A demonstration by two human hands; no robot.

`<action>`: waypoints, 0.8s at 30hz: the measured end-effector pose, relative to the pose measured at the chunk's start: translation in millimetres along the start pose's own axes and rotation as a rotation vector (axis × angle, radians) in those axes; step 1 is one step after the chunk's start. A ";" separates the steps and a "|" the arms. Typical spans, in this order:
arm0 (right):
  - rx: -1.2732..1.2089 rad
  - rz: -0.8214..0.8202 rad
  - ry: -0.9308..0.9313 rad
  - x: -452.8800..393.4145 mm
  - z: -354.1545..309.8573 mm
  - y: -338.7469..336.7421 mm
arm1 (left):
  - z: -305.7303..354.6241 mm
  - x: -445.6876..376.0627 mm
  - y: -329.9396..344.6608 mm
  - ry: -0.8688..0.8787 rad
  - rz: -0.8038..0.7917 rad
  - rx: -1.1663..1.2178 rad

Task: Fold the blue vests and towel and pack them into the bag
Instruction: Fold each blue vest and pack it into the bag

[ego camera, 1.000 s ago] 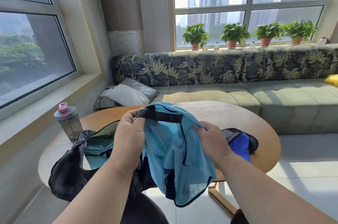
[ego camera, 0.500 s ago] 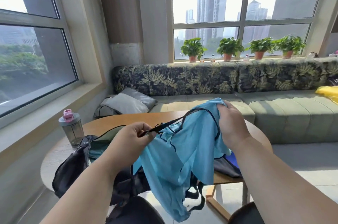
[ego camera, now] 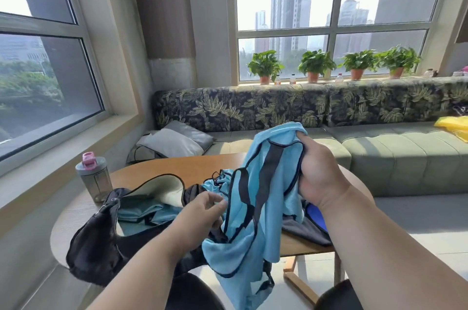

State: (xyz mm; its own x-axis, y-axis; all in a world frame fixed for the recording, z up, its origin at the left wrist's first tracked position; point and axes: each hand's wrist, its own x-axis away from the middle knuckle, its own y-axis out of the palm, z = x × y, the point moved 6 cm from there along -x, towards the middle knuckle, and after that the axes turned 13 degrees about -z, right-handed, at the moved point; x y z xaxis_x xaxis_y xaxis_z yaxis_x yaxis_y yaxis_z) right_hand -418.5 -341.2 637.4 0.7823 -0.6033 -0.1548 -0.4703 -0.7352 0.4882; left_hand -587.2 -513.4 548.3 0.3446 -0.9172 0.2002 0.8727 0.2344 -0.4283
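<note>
One light-blue mesh vest with black trim [ego camera: 263, 211] hangs clenched in the right hand [ego camera: 319, 173]; one black fabric bag [ego camera: 98, 246] lies at the round wooden table's [ego camera: 162, 168] near edge; the left hand [ego camera: 200, 216], previously gripping the vest strap, now pinches a lower fold.

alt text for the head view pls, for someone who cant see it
A person's right hand holds up a light blue vest over a round wooden table, while the left hand pinches its lower edge beside an open black bag. A sofa sits behind.
</note>
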 end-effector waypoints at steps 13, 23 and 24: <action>0.122 -0.008 0.033 -4.4 4.0 -27.6 | 10.0 -0.3 -19.3 0.076 0.380 0.355; 0.126 -0.047 0.123 -4.9 21.6 -45.4 | 66.8 31.0 -55.7 0.475 0.405 0.684; 0.099 -0.111 0.163 -1.8 22.5 -37.0 | 65.8 30.1 -56.1 0.494 0.378 0.745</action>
State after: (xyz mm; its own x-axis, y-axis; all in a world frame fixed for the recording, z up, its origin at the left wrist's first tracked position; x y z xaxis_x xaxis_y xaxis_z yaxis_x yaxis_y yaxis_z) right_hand -411.7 -319.8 600.2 0.8836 -0.4646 -0.0585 -0.4088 -0.8262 0.3877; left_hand -603.0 -532.9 636.3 0.6114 -0.7315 -0.3018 0.7882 0.5295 0.3136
